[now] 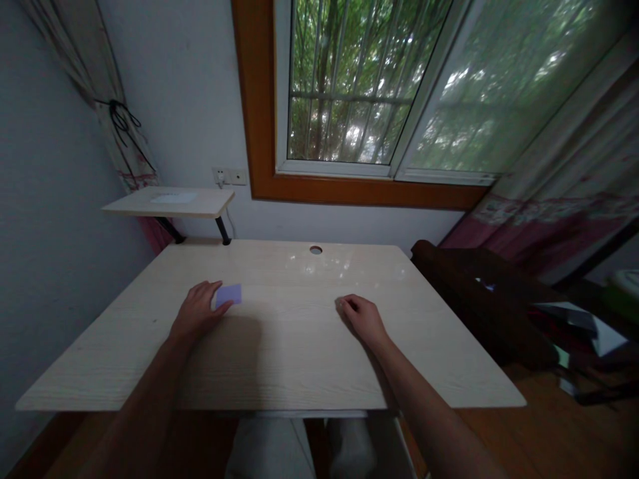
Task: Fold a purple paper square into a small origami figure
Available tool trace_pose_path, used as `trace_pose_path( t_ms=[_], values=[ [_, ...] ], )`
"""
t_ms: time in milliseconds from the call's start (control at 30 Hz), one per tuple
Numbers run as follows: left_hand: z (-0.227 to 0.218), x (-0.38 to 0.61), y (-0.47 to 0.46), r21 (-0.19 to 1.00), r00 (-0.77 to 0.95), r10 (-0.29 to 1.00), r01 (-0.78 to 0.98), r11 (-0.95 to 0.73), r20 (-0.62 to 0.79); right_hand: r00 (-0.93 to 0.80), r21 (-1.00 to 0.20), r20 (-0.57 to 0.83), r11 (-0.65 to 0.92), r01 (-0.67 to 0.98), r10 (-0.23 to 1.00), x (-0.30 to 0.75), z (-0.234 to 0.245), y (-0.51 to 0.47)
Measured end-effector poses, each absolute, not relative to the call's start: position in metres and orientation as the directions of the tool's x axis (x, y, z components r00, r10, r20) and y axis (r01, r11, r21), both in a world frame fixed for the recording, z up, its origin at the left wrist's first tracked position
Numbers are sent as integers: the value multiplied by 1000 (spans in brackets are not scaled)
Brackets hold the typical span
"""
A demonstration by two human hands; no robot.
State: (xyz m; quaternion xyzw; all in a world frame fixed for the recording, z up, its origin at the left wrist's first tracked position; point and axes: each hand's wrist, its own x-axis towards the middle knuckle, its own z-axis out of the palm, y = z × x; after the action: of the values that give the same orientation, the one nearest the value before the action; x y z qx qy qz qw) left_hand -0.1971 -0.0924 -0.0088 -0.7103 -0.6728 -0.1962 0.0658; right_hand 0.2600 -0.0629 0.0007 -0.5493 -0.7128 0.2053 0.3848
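A small purple piece of paper [230,294], like a sticky note, lies on the left part of the pale wooden desk [294,346]. My left hand [198,309] has it by its left side, with the thumb at the lower edge and the fingertips at the upper corner. Over the right half of the desk, my right hand [364,318] rests with thumb and fingers pinched together. Something tiny seems to be at those fingertips, too small to name.
A raised shelf [124,203] on black legs stands at the desk's back left, carrying a white sheet [174,197]. A round cable hole [316,250] sits near the back edge. Right of the desk is dark brown furniture [459,286] with assorted items.
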Motion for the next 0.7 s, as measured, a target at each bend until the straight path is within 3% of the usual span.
trace_pose_path(
  t_ms=[333, 700],
  values=[
    [-14, -200, -94, 193, 27, 884, 972, -132, 467, -31, -730, 313, 262, 632, 949, 265, -3, -63],
    [-12, -200, -96, 209, 36, 886, 966, -149, 463, -6, -752, 279, 222, 620, 960, 266, -3, -70]
  ],
)
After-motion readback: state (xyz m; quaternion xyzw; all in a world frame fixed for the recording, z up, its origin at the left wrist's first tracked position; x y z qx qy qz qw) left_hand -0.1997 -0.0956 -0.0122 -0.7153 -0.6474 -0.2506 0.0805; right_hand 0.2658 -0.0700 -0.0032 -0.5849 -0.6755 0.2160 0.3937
